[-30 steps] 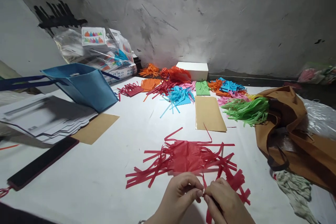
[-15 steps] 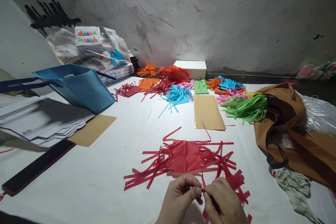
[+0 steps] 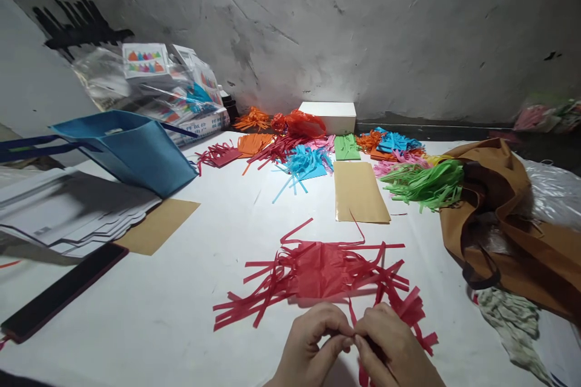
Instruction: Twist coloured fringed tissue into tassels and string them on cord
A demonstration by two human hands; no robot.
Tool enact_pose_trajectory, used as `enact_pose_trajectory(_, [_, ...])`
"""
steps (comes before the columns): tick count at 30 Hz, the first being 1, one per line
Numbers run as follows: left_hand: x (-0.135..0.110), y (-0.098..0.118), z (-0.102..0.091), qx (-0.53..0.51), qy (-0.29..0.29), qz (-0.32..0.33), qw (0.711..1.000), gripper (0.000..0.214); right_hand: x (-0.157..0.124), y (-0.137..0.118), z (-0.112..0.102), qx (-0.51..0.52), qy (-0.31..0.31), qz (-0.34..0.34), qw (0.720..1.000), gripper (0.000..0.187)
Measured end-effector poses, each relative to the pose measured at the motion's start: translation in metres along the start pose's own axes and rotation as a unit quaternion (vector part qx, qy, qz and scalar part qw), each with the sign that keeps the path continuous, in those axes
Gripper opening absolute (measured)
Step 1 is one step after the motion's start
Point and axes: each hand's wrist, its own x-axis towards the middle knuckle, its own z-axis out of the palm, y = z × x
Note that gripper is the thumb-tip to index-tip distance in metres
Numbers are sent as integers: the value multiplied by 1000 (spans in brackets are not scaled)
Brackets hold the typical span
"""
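Near the front of the table, my left hand and my right hand meet fingertip to fingertip, both pinched closed. Between them runs a thin red tissue paper strip, partly hidden by the fingers. More red tissue hangs below and beside my right hand. Just beyond my hands lies a red fringed tissue paper sheet, its middle flat and its cut strips spread out to both sides. Loose red strips lie along its far edge.
Behind are brown paper sheets, blue and green tissue tassels, and a white box. On the left are a blue bag, white envelopes and a phone. Right: a brown bag and a crumpled glove.
My fingertips have drawn closer together at the strip, with both hands shifted slightly right. The red tissue by my right hand has moved a little. The fringed sheet stays put.
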Motion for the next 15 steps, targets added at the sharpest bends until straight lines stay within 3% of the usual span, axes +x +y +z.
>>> enact_pose_trajectory(4, [2, 1, -4, 20, -5, 1, 1000, 21, -3, 2, 5, -11, 17, -26, 999, 20])
enact_pose_trajectory(8, [1, -9, -5, 7, 8, -7, 1000, 17, -6, 7, 2, 49, -5, 32, 998, 7])
enact_pose_trajectory(11, [0, -14, -5, -11, 16, -12, 1000, 17, -9, 9, 4, 75, -12, 61, 995, 8])
enact_pose_trajectory(15, [1, -10, -4, 14, 10, -19, 1000, 18, -12, 7, 15, 80, 23, 71, 994, 16])
